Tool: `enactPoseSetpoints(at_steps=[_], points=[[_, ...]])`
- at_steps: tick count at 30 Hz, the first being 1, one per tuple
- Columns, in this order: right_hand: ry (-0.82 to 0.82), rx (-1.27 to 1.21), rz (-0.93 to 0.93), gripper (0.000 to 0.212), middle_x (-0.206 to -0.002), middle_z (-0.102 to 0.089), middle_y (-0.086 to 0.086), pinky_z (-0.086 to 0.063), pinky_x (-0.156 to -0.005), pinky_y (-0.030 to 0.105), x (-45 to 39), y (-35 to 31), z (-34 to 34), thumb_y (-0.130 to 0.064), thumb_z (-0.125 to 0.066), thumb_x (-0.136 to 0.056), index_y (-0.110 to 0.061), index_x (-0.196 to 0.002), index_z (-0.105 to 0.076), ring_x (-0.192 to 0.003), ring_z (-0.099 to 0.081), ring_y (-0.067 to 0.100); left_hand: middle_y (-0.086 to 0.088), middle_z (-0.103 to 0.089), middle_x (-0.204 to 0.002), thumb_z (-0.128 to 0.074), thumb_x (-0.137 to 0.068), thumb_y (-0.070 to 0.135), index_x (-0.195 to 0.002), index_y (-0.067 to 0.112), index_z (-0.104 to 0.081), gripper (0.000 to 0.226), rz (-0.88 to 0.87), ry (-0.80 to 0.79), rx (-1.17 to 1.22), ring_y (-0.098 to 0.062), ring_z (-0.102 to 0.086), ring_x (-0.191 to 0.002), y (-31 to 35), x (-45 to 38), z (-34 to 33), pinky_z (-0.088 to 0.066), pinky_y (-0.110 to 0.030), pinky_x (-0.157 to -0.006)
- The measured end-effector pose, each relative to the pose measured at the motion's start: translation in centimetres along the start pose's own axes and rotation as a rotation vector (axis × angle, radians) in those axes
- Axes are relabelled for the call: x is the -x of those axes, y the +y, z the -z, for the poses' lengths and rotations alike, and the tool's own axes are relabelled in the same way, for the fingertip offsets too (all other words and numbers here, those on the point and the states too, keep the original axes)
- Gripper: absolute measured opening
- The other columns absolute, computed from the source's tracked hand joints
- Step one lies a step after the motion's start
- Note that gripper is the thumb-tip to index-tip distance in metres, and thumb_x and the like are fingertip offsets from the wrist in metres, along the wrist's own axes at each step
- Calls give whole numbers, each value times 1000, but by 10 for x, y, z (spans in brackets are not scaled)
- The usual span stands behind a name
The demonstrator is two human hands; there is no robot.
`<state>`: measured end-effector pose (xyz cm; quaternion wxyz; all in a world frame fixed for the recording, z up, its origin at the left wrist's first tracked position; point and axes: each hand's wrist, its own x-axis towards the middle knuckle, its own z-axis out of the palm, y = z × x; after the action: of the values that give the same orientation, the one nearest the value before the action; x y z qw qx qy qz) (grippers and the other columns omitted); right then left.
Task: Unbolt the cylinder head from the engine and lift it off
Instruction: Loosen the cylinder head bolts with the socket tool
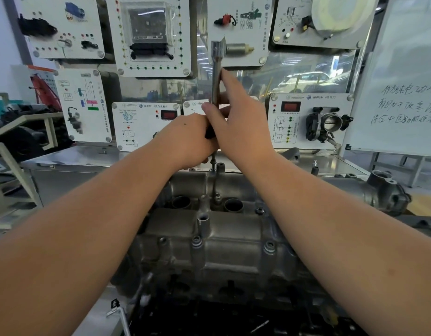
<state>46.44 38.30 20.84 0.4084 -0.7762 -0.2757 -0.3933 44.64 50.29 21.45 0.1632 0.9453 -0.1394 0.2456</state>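
Both hands, left hand and right hand, grip the upright socket wrench, its shaft running straight down to a bolt in the cylinder head.

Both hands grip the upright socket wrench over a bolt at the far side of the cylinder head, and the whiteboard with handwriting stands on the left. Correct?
Not quite: in the head view the whiteboard stands on the right. Both the left hand and right hand do grip the upright socket wrench over the cylinder head.

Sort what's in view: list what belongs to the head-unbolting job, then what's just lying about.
In the job:
cylinder head
long socket wrench
left hand
right hand

Lying about:
training display panels
throttle body
whiteboard
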Motion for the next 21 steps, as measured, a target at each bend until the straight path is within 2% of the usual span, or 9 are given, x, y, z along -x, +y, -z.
enactPoseSetpoints(at_steps=[2, 5, 7, 9, 11, 12, 16, 19, 21], points=[[20, 24, -10, 48, -100, -70, 0, -48, -77, 24, -3, 1, 0, -22, -57, -101, -15, -147, -46, -84, -63, 13, -1, -68, -72, -49, -94, 20, -69, 28, -54, 27, -5, 2, 25, -16, -64, -69, 0, 1, -1, -48, -29, -63], [12, 36, -69, 45, -79, -62, 1, -51, -65, 33, -5, 2, -1, -18, -50, -103, -9, -145, -42, -69, -60, 14, -5, -67, -76, -48, -96, 18, -74, 25, -55, 25, -17, -28, 66, -20, -62, -70, -1, 1, -1, -48, -31, -61], [-15, 25, -76, 58, -80, -65, 5, -56, -66, 40, -3, 0, -1, -17, -47, -103, -15, -157, -26, -69, -64, 20, -8, -70, -81, -47, -98, 16, -79, 22, -60, 23, -10, -47, 70, -24, -66, -76, -1, 1, -1, -53, -36, -70], [-33, 8, -75, 70, -93, -71, 7, -58, -74, 40, -1, -1, 0, -20, -51, -102, -21, -161, -14, -78, -68, 22, -10, -73, -84, -48, -97, 14, -81, 18, -62, 22, -1, -38, 50, -25, -68, -79, -1, 1, 0, -56, -40, -75], [-17, 13, -64, 72, -110, -72, 6, -54, -82, 33, 0, -1, 0, -24, -58, -101, -23, -161, -18, -89, -69, 20, -8, -72, -79, -48, -97, 14, -73, 24, -56, 26, -9, -17, 33, -23, -68, -74, 0, 1, 1, -55, -36, -70], [-4, 22, -57, 69, -112, -72, 5, -53, -81, 30, 0, -1, 1, -24, -60, -100, -23, -159, -24, -89, -68, 20, -6, -72, -76, -49, -97, 16, -71, 26, -54, 27, -13, -11, 29, -21, -68, -71, 1, 2, 1, -54, -33, -67], [-7, 63, -49, 55, -86, -67, 5, -55, -72, 37, -2, 0, 0, -21, -53, -102, -16, -153, -34, -68, -60, 18, -6, -68, -70, -50, -94, 14, -71, 19, -59, 25, -1, -16, 49, -20, -63, -66, 0, 1, 0, -51, -34, -61], [-42, 79, -64, 62, -85, -68, 6, -57, -72, 43, -2, -1, -2, -20, -47, -104, -18, -160, -20, -71, -65, 20, -9, -64, -72, -50, -93, 8, -78, 13, -64, 22, 5, -56, 49, -25, -60, -66, 0, 1, 0, -45, -33, -58], [-49, 45, -60, 68, -90, -71, 7, -58, -74, 42, 0, -1, -3, -21, -48, -104, -21, -161, -12, -74, -68, 21, -12, -67, -76, -50, -93, 8, -82, 8, -67, 20, 14, -50, 15, -28, -63, -70, 0, 1, 0, -49, -36, -62]])
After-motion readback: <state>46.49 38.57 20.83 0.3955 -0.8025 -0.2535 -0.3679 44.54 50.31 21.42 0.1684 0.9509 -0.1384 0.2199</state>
